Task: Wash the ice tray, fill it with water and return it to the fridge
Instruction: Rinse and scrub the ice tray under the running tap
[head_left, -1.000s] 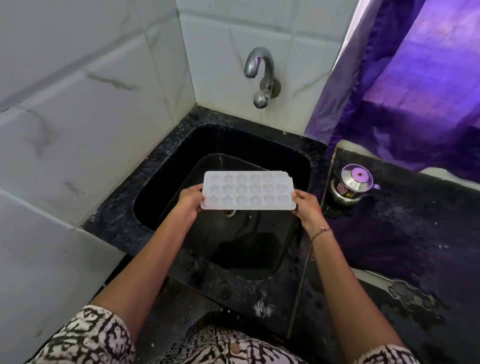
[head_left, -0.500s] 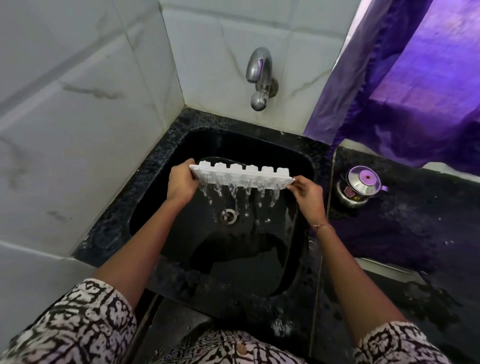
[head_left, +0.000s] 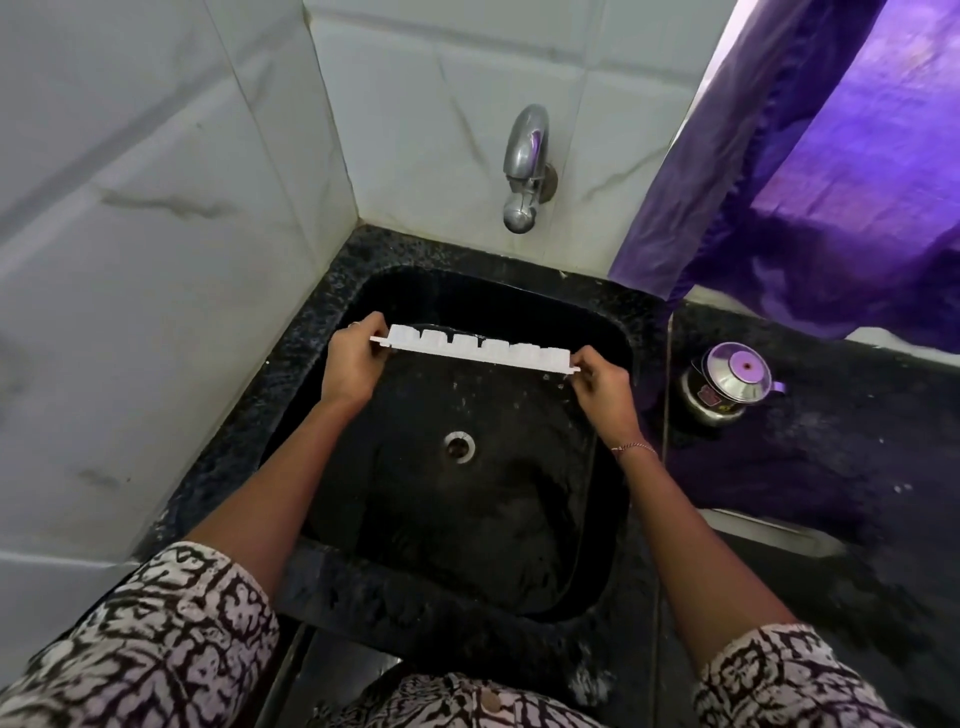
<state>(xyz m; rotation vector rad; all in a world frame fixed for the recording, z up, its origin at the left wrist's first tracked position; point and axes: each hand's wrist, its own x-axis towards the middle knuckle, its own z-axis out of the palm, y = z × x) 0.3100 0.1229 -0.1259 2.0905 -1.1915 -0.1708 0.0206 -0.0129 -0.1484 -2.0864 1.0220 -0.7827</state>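
Head view: an ice tray (head_left: 475, 351) is held on edge over the black sink (head_left: 613, 332), its cup bottoms facing the tap (head_left: 524, 171), with the left hand (head_left: 353, 364) and right hand (head_left: 602, 387) each clamped on one short end. This appears to be the draining stage of washing. Next, the tray must be turned level, cups up, under the tap for filling.

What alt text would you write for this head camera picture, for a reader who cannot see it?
A person's left hand and right hand hold a white ice tray by its ends, tipped on edge over a black sink. A steel tap juts from the white tiled wall, no water running, and a small steel pot stands on the counter to the right.
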